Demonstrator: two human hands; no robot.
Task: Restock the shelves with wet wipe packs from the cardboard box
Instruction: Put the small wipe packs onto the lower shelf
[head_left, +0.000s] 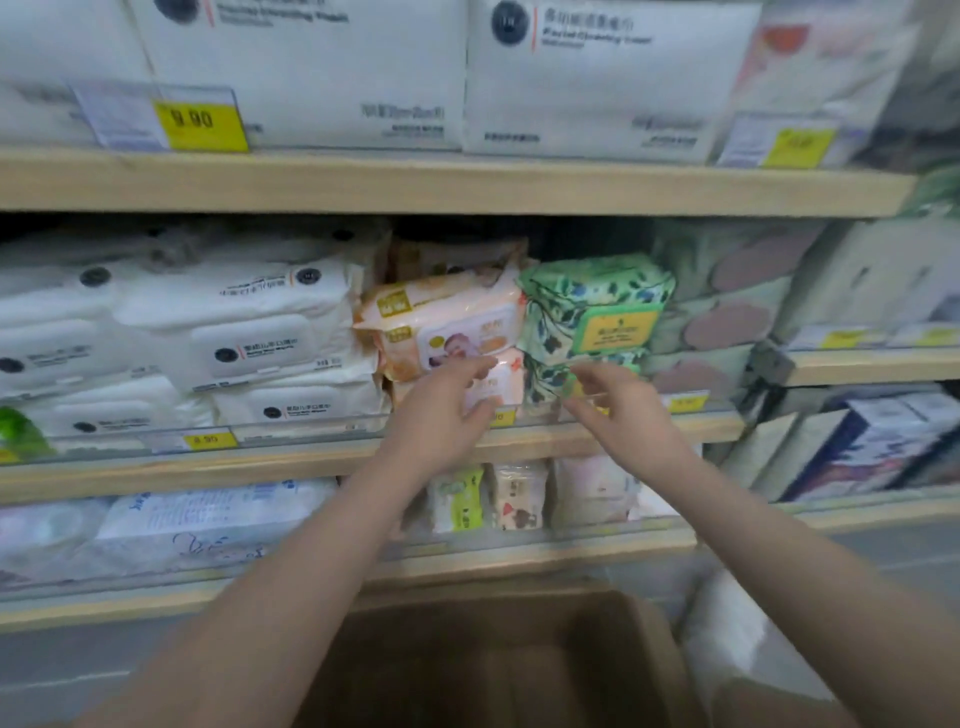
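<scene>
Your left hand (441, 410) rests loose, fingers on the lower peach pack (496, 384) at the middle shelf's (311, 457) front edge; your right hand (623, 410) hovers half open and holds nothing, just below the green pack (597, 306). Both packs lie long axis across the shelf, each straight ahead of its own hand. The box (519, 665) sits below, contents unclear.
</scene>
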